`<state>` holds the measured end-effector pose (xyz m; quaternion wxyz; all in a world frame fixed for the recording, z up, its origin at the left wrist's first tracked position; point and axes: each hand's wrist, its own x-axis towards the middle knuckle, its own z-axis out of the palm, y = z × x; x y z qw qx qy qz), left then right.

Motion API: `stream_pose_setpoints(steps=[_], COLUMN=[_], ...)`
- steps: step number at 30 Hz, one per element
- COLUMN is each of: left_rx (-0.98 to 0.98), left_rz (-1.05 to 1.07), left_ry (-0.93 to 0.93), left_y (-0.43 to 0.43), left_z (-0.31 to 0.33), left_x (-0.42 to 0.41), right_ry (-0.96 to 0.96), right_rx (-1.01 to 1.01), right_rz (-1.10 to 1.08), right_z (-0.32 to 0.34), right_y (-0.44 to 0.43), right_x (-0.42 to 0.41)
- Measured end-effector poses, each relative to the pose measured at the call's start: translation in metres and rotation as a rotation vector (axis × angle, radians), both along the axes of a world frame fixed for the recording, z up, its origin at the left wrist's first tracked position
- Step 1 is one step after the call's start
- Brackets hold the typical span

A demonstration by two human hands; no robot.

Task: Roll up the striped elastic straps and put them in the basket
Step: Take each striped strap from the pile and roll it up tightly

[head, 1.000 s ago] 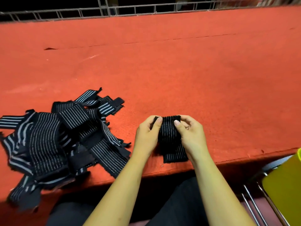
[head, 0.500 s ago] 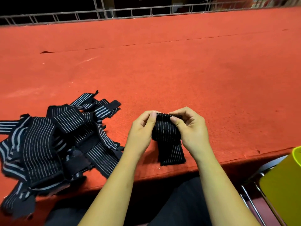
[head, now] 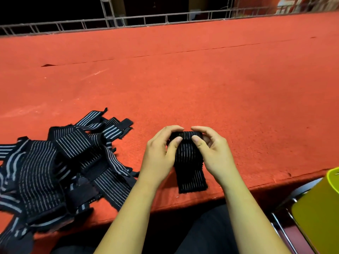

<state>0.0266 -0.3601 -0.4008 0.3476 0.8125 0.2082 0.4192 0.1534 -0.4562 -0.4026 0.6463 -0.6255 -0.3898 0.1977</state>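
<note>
Rolling one striped strap at the near edge of the red tabletop, both hands on it.
Left hand and right hand face each other, each gripping the strap: fingers curled over its rolled far end, thumbs pressing on the near face. The loose tail lies flat on the tabletop, running back toward the person and ending just short of the edge. A pile of unrolled straps, black with pale stripes, lies to the left beside the left forearm, some ends hanging over the edge. A yellow-green basket sits low at far right, below tabletop level and partly out of frame. A grey railing runs along the far side.
</note>
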Motion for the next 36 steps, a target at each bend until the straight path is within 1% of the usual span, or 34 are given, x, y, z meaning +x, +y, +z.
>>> stream_pose_setpoints(steps=[2, 3, 6, 7, 9, 11, 15, 20, 26, 29, 33, 36], left_rx=[0.030, -0.011, -0.252, -0.310, -0.392, -0.430, -0.400, -0.285, -0.390, -0.340, -0.320, -0.274], left_rz=[0.027, 0.025, -0.033, -0.043, -0.047, -0.040, -0.033, -0.028, -0.035, -0.026, 0.005, -0.010], left_ry=[-0.006, 0.006, 0.082, 0.081, 0.008, -0.065, -0.081, -0.023, -0.013, -0.055, -0.135, -0.148], left_y=[-0.001, -0.002, -0.003, -0.004, -0.005, -0.005, -0.002, -0.004, -0.006, -0.007, -0.009, -0.010], left_z=[-0.001, -0.002, -0.003, -0.003, -0.001, 0.002, 0.003, -0.001, 0.003, 0.002, 0.004, 0.007], left_x=[0.000, 0.000, 0.001, 0.002, 0.003, 0.003, -0.002, -0.005, -0.003, -0.003, -0.005, -0.006], right_ry=[-0.005, -0.005, -0.008, -0.010, -0.007, 0.027, 0.091, 0.045, -0.017, 0.057, 0.138, 0.166], right_rx=[0.021, 0.039, 0.085, 0.088, 0.090, 0.093, 0.062, 0.081, 0.121, 0.139, 0.105, 0.106], right_rz=[-0.015, -0.023, -0.036, -0.031, -0.008, 0.019, 0.088, 0.048, 0.016, 0.042, 0.109, 0.137], right_z=[-0.002, -0.002, -0.001, 0.000, 0.001, 0.002, 0.006, 0.005, 0.008, 0.006, 0.009, 0.011], right_y=[0.000, 0.000, 0.000, 0.000, 0.000, 0.000, -0.002, 0.001, 0.000, 0.001, -0.004, -0.007], right_x=[-0.001, -0.001, -0.001, 0.000, -0.001, -0.004, -0.007, -0.010, -0.010, -0.012, -0.015, -0.016])
